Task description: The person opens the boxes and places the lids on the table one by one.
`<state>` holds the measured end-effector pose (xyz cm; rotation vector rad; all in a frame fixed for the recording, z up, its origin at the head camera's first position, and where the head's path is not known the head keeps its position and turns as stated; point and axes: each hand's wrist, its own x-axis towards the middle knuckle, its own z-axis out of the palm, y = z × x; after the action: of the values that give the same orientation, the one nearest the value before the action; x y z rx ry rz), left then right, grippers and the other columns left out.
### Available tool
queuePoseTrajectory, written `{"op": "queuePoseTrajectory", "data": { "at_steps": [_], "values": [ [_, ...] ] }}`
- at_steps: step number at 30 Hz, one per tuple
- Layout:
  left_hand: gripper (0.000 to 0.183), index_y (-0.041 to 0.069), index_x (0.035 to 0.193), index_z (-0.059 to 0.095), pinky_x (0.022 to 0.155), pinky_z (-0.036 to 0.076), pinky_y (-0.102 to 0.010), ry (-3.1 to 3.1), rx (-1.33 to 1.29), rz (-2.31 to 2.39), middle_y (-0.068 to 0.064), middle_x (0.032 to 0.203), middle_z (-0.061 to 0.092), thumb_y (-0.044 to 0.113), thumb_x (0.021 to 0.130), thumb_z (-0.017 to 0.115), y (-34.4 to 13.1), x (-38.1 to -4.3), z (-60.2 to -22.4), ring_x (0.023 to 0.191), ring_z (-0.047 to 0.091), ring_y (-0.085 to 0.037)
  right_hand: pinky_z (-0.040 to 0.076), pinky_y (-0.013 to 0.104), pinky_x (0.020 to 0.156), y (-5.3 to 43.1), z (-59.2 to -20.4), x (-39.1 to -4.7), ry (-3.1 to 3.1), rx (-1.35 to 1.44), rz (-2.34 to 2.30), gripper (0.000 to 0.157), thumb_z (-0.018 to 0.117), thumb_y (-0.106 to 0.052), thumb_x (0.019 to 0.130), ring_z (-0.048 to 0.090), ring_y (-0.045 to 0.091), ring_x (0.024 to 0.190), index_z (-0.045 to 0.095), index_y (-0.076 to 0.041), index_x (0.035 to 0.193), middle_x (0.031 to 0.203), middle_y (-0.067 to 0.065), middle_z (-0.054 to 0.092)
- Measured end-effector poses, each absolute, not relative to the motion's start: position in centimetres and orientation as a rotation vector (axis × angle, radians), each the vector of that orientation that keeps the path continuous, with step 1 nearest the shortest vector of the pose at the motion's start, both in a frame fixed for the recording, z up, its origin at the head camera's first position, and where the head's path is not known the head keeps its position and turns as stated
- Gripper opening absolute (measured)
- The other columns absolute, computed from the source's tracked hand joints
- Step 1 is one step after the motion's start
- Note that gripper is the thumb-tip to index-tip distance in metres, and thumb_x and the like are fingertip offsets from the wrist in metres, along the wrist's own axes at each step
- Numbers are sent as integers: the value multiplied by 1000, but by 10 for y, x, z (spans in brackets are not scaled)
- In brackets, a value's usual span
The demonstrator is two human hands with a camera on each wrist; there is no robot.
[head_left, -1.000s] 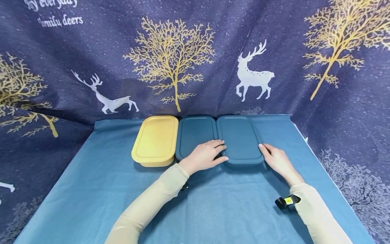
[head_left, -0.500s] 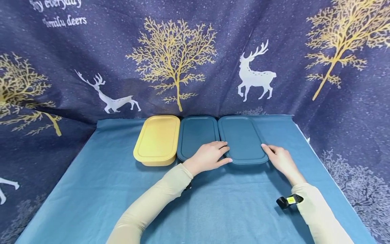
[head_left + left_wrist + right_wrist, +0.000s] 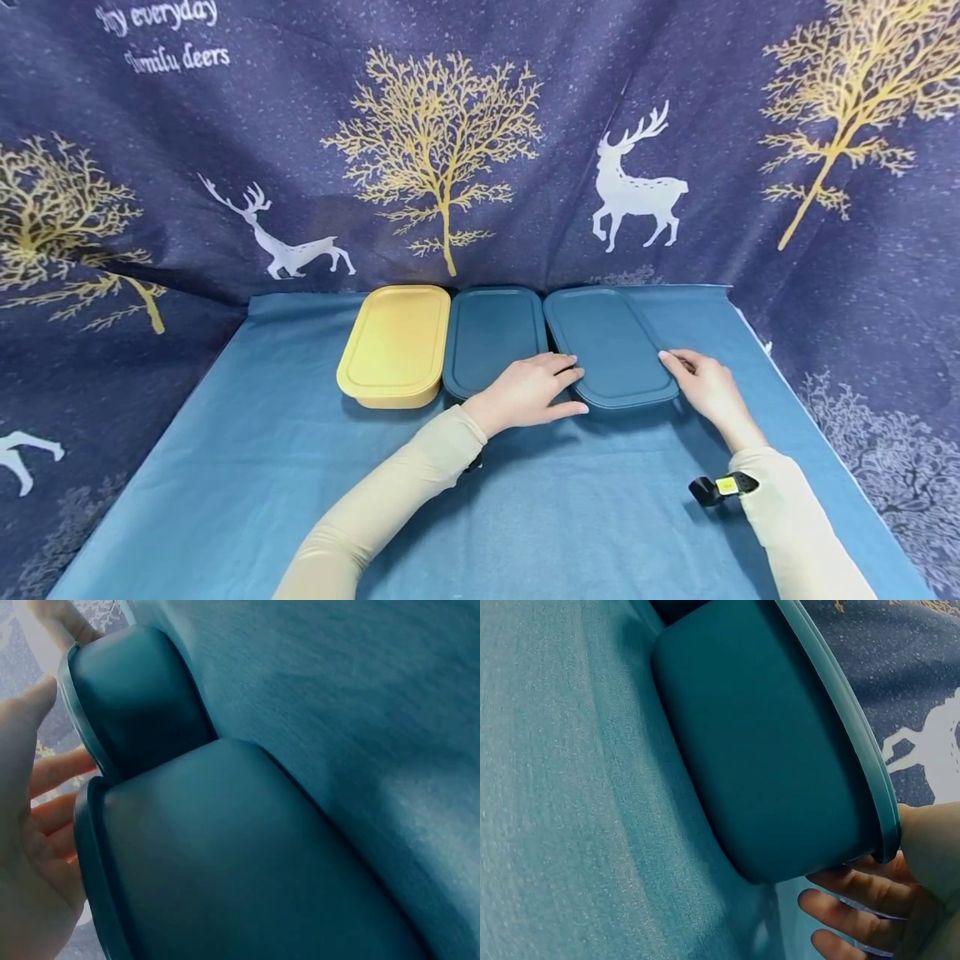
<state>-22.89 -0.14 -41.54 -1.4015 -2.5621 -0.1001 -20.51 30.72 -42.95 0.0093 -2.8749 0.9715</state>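
Note:
Two dark blue lidded containers stand side by side at the back of the table. The right blue container [image 3: 611,346] sits at a slant, its near end swung away from the middle blue container [image 3: 497,337]. Over the middle one's near corner reaches my left hand [image 3: 528,390], its fairly straight fingers touching the right container's left edge. At the opposite long edge my right hand [image 3: 708,387] grips the rim. Its thumb lies on the lid, and in the right wrist view its fingers [image 3: 855,911] are below the rim against the side wall.
A yellow lidded container [image 3: 395,346] stands left of the blue ones. Blue cloth [image 3: 585,517] covers the table. Behind it hangs a dark curtain [image 3: 555,167] printed with deer and trees, close to the containers' far ends.
The right container's near end has swung to the right, and a narrow wedge-shaped gap has opened beside the middle one. Both hands have moved along with it; the head view has shifted slightly.

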Motion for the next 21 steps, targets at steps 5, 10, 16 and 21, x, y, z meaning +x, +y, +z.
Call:
{"op": "queuePoseTrajectory", "data": {
  "at_steps": [5,10,16,21],
  "values": [
    [53,16,143,58,111,41,-31,-2572,-1427,-204,-6,149,52,51,105,47,-3,-238,-416,136,49,-20,47,64,91,307,-430,-201,-2918,-7,966,68,36,-48,109,56,53,116,47,8,145,129,36,58],
    [51,14,145,56,116,34,-32,-2625,-1361,-229,-8,152,48,47,107,45,-1,-250,-410,142,43,-21,46,66,92,307,-427,-195,-2997,-17,985,74,36,-53,107,52,55,121,37,7,152,134,40,51],
    [55,15,146,56,117,33,-33,-2741,-1330,-180,-8,154,46,51,107,41,5,-255,-410,143,41,-22,43,68,95,309,-424,-193,-3064,-19,988,86,39,-62,103,46,55,127,31,7,154,140,41,45],
    [55,15,147,54,117,33,-33,-2765,-1334,-172,-8,155,44,50,107,41,6,-253,-411,144,39,-21,43,68,95,309,-425,-194,-3070,-36,1004,89,39,-64,102,47,55,126,28,5,156,140,41,44]
  ]
}}
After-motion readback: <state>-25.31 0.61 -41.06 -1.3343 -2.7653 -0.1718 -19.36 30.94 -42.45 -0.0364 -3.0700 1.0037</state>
